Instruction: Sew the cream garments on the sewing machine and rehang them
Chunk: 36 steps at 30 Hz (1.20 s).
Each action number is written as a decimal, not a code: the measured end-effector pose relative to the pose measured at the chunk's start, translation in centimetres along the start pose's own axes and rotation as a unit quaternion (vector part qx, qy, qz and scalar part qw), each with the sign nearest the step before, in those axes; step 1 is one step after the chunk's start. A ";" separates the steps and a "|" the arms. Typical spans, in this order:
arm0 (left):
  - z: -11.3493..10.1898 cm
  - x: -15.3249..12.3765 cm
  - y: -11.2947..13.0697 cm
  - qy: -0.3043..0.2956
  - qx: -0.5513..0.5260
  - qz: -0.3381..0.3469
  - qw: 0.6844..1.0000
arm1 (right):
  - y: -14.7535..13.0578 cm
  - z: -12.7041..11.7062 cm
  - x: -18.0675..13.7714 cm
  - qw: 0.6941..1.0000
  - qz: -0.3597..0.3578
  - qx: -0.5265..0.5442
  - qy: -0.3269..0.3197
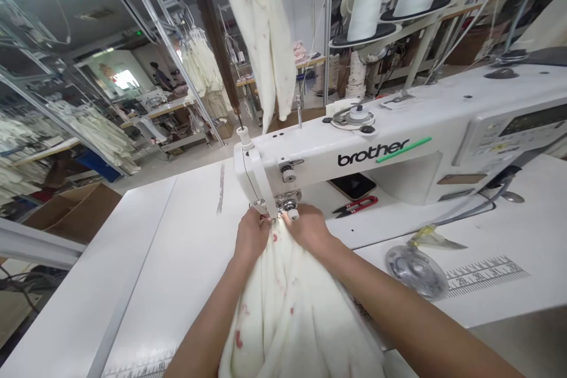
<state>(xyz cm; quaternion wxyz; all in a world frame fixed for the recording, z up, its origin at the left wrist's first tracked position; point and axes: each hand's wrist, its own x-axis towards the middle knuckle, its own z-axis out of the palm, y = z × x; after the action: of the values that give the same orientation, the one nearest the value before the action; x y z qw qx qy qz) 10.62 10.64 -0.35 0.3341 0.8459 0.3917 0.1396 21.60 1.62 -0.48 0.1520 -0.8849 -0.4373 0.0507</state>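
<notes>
Cream fabric with small red marks (pixel 287 307) hangs in folds from the needle area of a white sewing machine (pixel 310 150) down toward me. On the left of the presser foot, my left hand (pixel 253 233) pinches the fabric's edge, fingers closed. My right hand (pixel 309 225) sits just right of the needle, its fingers closed on the same fabric and partly hidden behind the machine head. The stretch of cloth right under the needle is too small to make out.
Red-handled thread snips (pixel 357 207) and a phone (pixel 353 185) lie under the machine arm. A clear round bobbin case (pixel 416 271) rests at right. Thread cones (pixel 368 0) stand behind; another cream garment (pixel 261 29) hangs above the machine. A cardboard box (pixel 75 212) is at left.
</notes>
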 end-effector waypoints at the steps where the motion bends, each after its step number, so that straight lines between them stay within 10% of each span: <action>1: 0.0 0.0 0.0 0.003 0.000 0.002 1.000 | 0.0 0.0 0.0 1.000 0.002 0.002 0.000; 14: -0.2 -0.1 0.6 0.013 -0.021 0.015 1.000 | 2.0 -2.1 -0.7 0.975 -0.095 0.200 -0.015; 21: -0.4 0.0 0.6 -0.006 -0.026 0.004 1.000 | 2.3 -2.1 -0.5 0.956 -0.024 0.284 -0.073; 36: -0.6 -0.1 0.2 -0.011 -0.057 0.000 0.998 | 1.8 -2.0 -0.4 0.975 -0.040 0.199 -0.091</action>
<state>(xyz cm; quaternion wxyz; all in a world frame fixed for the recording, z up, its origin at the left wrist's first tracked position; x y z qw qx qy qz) 10.42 10.74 0.22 0.3863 0.8269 0.3791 0.1527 23.16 -0.14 0.81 0.2865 -0.8106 -0.4653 0.2106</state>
